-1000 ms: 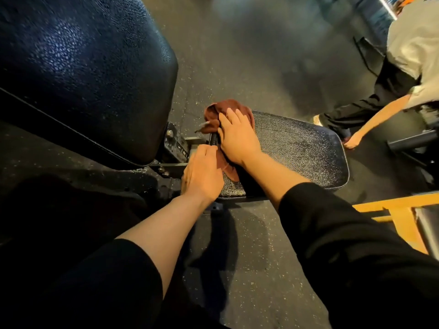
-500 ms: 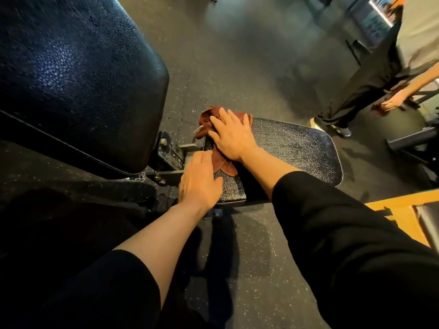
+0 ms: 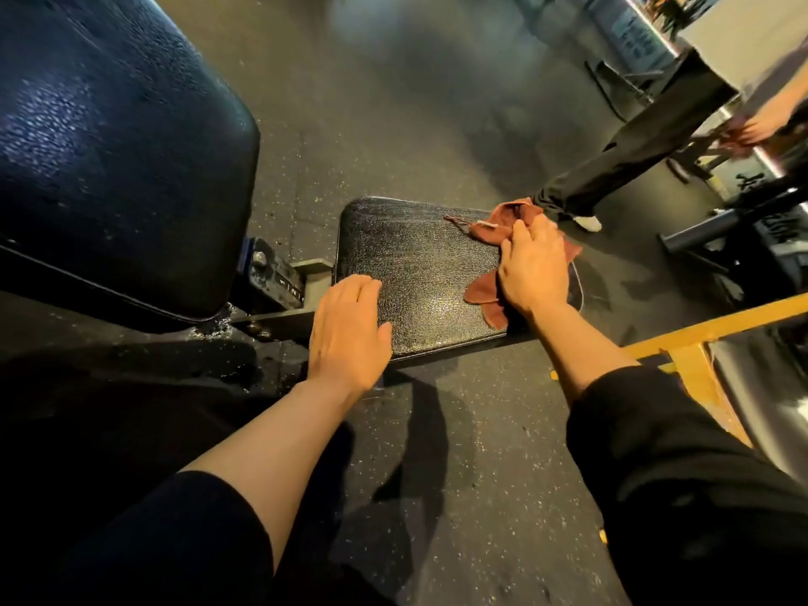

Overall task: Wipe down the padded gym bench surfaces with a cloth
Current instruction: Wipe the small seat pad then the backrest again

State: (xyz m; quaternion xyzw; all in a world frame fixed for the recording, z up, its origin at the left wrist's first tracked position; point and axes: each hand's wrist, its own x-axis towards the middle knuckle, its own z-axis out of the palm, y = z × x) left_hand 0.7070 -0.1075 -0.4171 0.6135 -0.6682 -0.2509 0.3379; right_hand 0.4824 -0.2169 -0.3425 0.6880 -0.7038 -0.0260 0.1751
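Observation:
The black padded seat pad point(image 3: 415, 264) of the gym bench lies flat in the middle of the head view. Its big dark backrest pad point(image 3: 109, 146) rises at the upper left. A rust-brown cloth point(image 3: 494, 229) lies bunched at the seat's far right end. My right hand point(image 3: 533, 266) presses flat on the cloth, with cloth corners sticking out in front of and beside the fingers. My left hand point(image 3: 347, 332) rests flat on the seat's near left corner, fingers straight.
A metal hinge bracket point(image 3: 280, 284) joins seat and backrest. A yellow steel frame point(image 3: 695, 343) runs along the right. Another person's dark trouser leg point(image 3: 625, 164) and white shoe stand just beyond the seat's right end. Speckled rubber floor point(image 3: 437, 474) surrounds the bench.
My right hand has slid the cloth from the seat's left end, by the hinge, across to its right end. My left hand stays at the near left corner. The other person stepped further off.

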